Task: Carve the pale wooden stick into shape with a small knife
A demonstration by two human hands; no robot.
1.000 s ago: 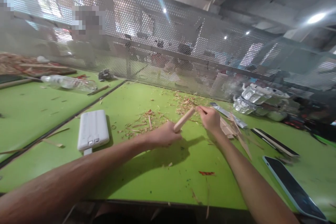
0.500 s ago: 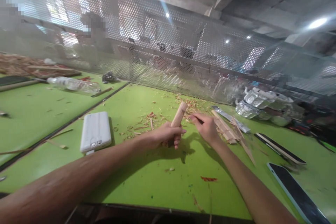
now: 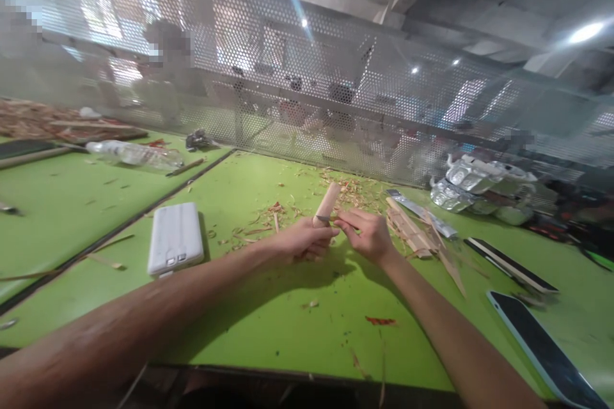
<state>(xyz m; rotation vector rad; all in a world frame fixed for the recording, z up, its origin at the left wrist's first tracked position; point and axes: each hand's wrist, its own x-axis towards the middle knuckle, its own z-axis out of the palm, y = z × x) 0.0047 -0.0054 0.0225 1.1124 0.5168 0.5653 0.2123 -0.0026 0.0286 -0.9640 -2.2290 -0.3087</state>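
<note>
A person's left hand [image 3: 302, 241] was closed around the lower end of a short, pale round wooden dowel [image 3: 327, 202], holding it tilted upward just above a bright green tabletop [image 3: 268, 326]. The right hand [image 3: 367, 234] was curled shut on a small dark-tipped tool, too blurred to identify, with its fingertips [image 3: 341, 222] pressed against the dowel just beside the left hand's thumb. Thin wood shavings [image 3: 268, 220] lay scattered over the tabletop beyond and to the left of the hands. A white rectangular ribbed power bank [image 3: 174, 238] lay flat well to the left of the left forearm. A loose bundle of flat wooden strips [image 3: 412, 234] rested just right of the right hand, with a narrow silvery metal strip [image 3: 422, 213] behind it. A dark-screened smartphone with a pale edge [image 3: 542, 345] lay near the tabletop's right front corner, and a long black flat bar [image 3: 511, 265] lay between it and the strips. Crumpled silver foil packaging [image 3: 480, 184] sat against the perforated metal screen [image 3: 307, 102] at the rear. A clear plastic bottle [image 3: 134, 154] lay on its side on the neighbouring tabletop at left.
</note>
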